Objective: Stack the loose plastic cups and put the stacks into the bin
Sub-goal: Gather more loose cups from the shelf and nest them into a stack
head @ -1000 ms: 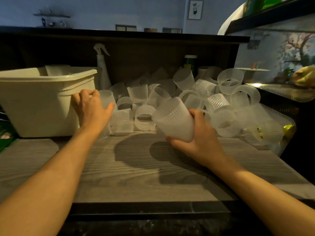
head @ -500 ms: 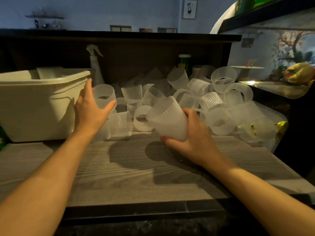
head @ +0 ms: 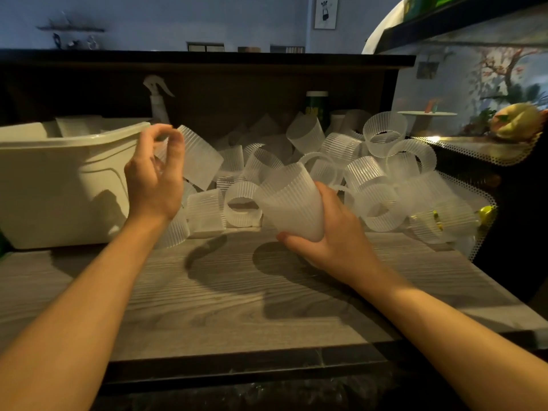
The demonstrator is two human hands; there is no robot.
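Your right hand [head: 321,232] grips a ribbed cup [head: 289,203] by its base above the desk [head: 237,292], mouth tilted up and left, with bare wood along the desk's front edge. Your left hand [head: 154,179], raised beside the bin [head: 59,185] at the left edge, pinches a second cup [head: 197,157] by its rim. Loose cups [head: 370,179] crowd the back edge.

Bin [head: 59,185]: left end cut off by the frame edge; I cannot see its inside floor. Cup [head: 198,161] in my left hand [head: 154,179]: near part hidden behind my fingers. Stack [head: 289,203] in my right hand [head: 329,232]: cup count unreadable. Cup pile [head: 370,173]: rear cups lost in shadow. Can [head: 316,106]: label too small to read. My forearms: cut off at the bottom edge.
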